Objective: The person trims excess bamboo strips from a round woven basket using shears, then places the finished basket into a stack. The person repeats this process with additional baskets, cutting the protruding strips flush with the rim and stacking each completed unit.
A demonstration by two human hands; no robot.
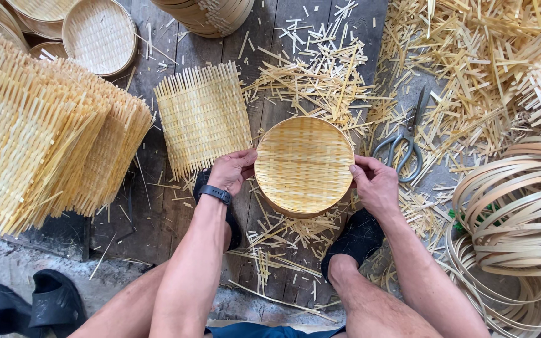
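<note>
Weathered dark floorboards [158, 100], strewn with pale bamboo offcuts [320, 75], carry our work as we crouch over them, with a strip of grey concrete [20, 263] nearest us at the lower edge. On that concrete, at our lower left, lies a pair of black slippers [29, 307]. Our knees frame the view, and our feet rest in black sandals [355, 241] among the splinters.

Between our hands we hold a round woven bamboo tray [303, 166], flat side up, just above the boards and in the middle of the scene. Our left hand [231, 170], with a black watch [214, 194] at the wrist, has its grip clasped on the tray's left rim, thumb on top. Our right hand [376, 184] grasps the right rim in the same way.

Just beyond the left hand lies a square woven mat [203, 116] with loose fringed ends, apart from the tray. At the far left, a thick pile of similar woven mats [39, 131] leans in layers. To our right, coiled bamboo hoops [521, 213] are heaped, and a pair of metal scissors [403, 141] lies shut among the cuttings, near the right hand. Farther off, finished round trays [98, 34] are stacked at the upper left, and another stack of hoops [211, 15] sits at the top edge.
</note>
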